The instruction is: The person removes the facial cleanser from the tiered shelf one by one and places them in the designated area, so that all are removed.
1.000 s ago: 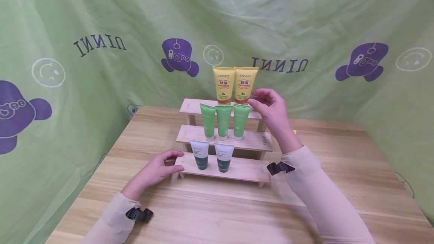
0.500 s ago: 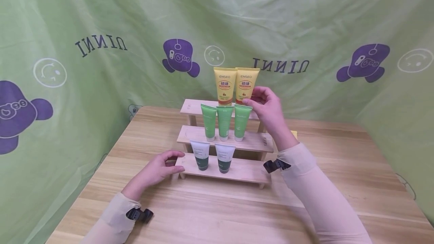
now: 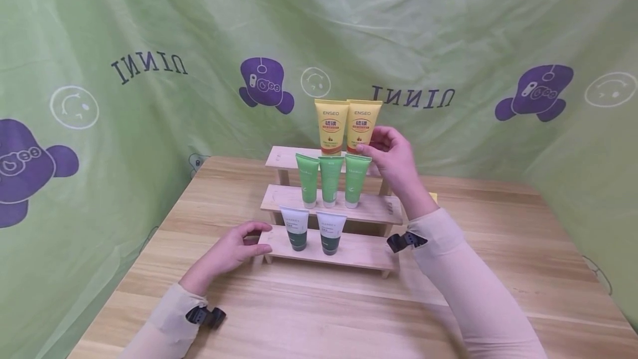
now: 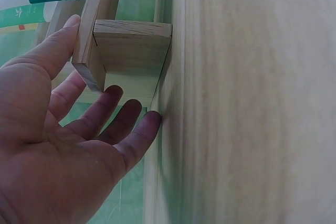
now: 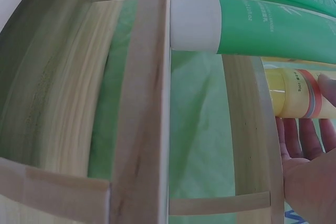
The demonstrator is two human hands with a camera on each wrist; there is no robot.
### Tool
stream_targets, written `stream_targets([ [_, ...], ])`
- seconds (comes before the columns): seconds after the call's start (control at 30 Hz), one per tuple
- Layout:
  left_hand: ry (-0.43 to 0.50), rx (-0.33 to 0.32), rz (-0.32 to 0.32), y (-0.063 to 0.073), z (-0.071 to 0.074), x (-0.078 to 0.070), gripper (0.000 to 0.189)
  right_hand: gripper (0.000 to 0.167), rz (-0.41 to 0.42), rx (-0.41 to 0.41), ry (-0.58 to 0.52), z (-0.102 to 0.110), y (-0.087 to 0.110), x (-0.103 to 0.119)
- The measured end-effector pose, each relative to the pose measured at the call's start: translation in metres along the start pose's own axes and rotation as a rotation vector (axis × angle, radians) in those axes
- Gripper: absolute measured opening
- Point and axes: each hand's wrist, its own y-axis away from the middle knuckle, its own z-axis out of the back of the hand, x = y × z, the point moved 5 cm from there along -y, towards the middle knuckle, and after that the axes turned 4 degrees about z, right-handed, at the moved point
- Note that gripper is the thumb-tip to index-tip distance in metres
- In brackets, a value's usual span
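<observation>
A three-tier wooden display shelf carries upright squeeze tubes. On its top tier, my right hand pinches the right-hand yellow tube near its lower end, thumb in front and fingers behind. The other yellow tube stands close beside it. The right wrist view shows the held tube's yellow cap at the top board. At the bottom tier's left end, my left hand holds the board between thumb and index finger. Its other fingers are loosely bent below the board, touching nothing I can make out.
Three green tubes stand on the middle tier, and two white-and-green tubes on the lowest. Behind the shelf's right side, a small yellow item is mostly hidden by my right arm. A green printed curtain surrounds the wooden table.
My right hand has moved slightly left, and its thumb now lies on the front of the right yellow tube. The left hand stays at the lowest board's end.
</observation>
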Motion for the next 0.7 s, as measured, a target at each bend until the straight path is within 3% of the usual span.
stream_targets([
  [0.2, -0.002, -0.008, 0.000, -0.009, 0.000, 0.025, 0.051, 0.053, 0.016, -0.010, 0.007, 0.002, -0.001, -0.001],
  [0.7, -0.004, 0.003, -0.022, -0.011, 0.001, 0.028, 0.053, 0.052, 0.045, -0.077, -0.005, 0.023, 0.004, 0.004],
])
